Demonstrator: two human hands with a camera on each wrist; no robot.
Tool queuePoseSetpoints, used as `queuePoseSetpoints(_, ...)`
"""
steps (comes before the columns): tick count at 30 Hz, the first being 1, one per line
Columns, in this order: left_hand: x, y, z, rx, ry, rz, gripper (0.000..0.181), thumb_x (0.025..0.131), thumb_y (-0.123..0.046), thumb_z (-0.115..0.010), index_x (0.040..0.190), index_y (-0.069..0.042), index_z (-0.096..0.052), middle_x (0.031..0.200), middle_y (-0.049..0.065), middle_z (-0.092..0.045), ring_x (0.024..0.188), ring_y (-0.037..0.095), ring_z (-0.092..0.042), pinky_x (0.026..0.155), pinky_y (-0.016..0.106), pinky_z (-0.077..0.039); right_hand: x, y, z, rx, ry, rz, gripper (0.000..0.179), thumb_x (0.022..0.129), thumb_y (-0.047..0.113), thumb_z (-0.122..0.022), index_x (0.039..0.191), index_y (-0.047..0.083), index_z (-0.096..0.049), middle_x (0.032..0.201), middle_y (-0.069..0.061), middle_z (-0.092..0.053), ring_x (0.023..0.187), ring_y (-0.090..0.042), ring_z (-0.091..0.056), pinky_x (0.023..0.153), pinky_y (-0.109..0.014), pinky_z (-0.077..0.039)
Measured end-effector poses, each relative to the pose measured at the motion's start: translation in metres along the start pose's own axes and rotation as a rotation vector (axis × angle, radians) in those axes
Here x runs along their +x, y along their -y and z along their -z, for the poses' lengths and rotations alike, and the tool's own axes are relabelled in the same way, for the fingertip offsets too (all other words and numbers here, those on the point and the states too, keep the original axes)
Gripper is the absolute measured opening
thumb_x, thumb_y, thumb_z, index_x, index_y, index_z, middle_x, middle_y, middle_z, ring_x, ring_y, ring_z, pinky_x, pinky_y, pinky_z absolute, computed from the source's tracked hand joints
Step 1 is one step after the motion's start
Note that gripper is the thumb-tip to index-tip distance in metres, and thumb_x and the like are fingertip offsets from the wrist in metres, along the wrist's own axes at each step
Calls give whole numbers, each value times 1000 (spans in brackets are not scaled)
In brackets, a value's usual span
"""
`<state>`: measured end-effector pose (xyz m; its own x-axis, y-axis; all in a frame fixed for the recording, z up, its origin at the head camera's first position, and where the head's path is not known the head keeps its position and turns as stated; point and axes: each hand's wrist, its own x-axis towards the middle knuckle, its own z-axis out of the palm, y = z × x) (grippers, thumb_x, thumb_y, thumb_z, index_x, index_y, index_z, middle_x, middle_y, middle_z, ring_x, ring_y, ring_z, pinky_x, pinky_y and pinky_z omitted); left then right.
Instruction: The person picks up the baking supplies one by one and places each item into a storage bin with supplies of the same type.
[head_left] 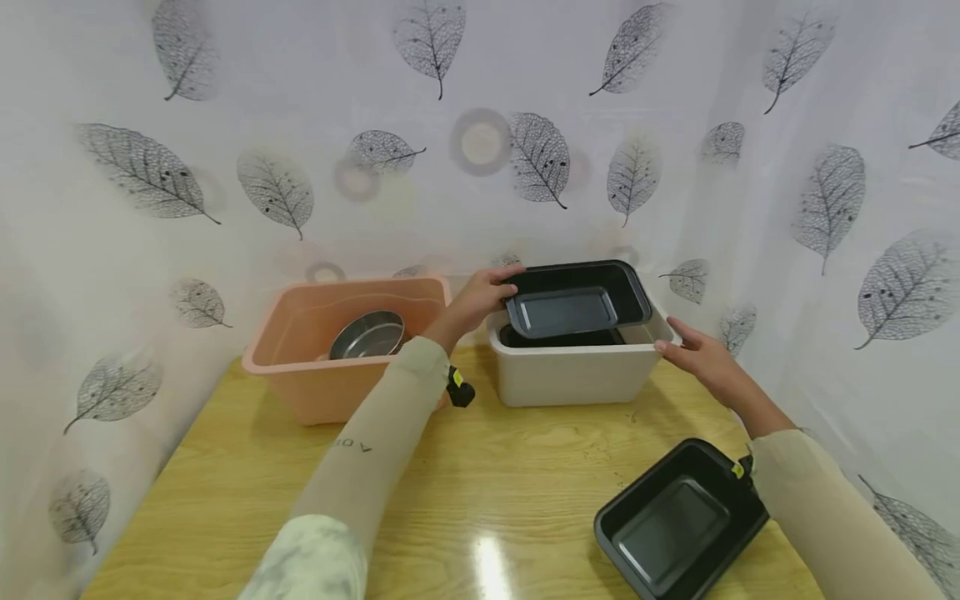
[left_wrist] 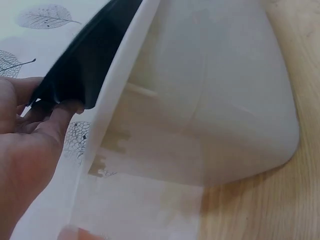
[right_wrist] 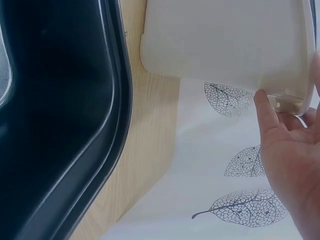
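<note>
My left hand [head_left: 480, 302] pinches the left end of a dark rectangular baking pan [head_left: 566, 312]. The pan sits tilted at the mouth of a white plastic bin [head_left: 573, 379], with another dark item [head_left: 558, 338] partly hidden beneath it. In the left wrist view, thumb and fingers are on either side of the pan's edge [left_wrist: 82, 70]. My right hand [head_left: 701, 360] grips the bin's right end at the rim. From the right wrist, its fingers curl under the rim while one digit presses the bin's wall [right_wrist: 220, 40].
A second dark baking pan [head_left: 675, 525] lies on the wooden table [head_left: 450, 500] at front right, beside my right forearm. To the left stands a pink-orange tub [head_left: 330, 392] with a round metal pan [head_left: 367, 335] inside. A leaf-patterned curtain [head_left: 480, 217] hangs behind and along both sides.
</note>
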<state>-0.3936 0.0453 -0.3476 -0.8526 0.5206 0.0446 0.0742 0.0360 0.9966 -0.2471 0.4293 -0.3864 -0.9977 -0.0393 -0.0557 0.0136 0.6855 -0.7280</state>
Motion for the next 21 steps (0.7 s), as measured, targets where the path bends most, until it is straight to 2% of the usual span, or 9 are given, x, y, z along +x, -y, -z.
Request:
queuePoseSetpoints(3, 4, 4, -4, 54, 10, 10, 47, 105, -7, -52, 151, -17, -50, 164, 6, -32, 140, 26, -48, 112, 45, -46, 0, -1, 0, -7, 0, -2, 88, 100, 58, -52, 164, 22, -4, 166, -26, -13, 146, -54, -24, 110, -73, -31)
queuePoseSetpoints(11, 16, 13, -9, 191, 22, -9, 46, 105, -7, -52, 151, -13, -49, 161, 9, -39, 142, 26, -45, 111, 43, -47, -1, 0, 0, 3, -8, 17, 86, 101, 55, -53, 164, 25, -3, 160, -30, -27, 143, -52, -33, 109, -72, -35)
queuePoseSetpoints(18, 22, 14, -11, 344, 41, -31, 46, 105, -12, -55, 150, -16, -51, 158, 7, -44, 138, 24, -49, 110, 41, -48, -1, -1, 0, 13, -20, 31, 86, 101, 53, -55, 164, 22, -5, 163, -28, -21, 144, -52, -31, 109, -71, -34)
queuePoseSetpoints(21, 25, 14, -15, 421, 52, -58, 46, 104, -12, -55, 150, -14, -51, 157, 8, -45, 134, 25, -51, 110, 40, -46, -1, -3, 0, 26, -22, 29, 86, 101, 52, -55, 164, 22, -5, 163, -28, -21, 144, -52, -31, 110, -71, -34)
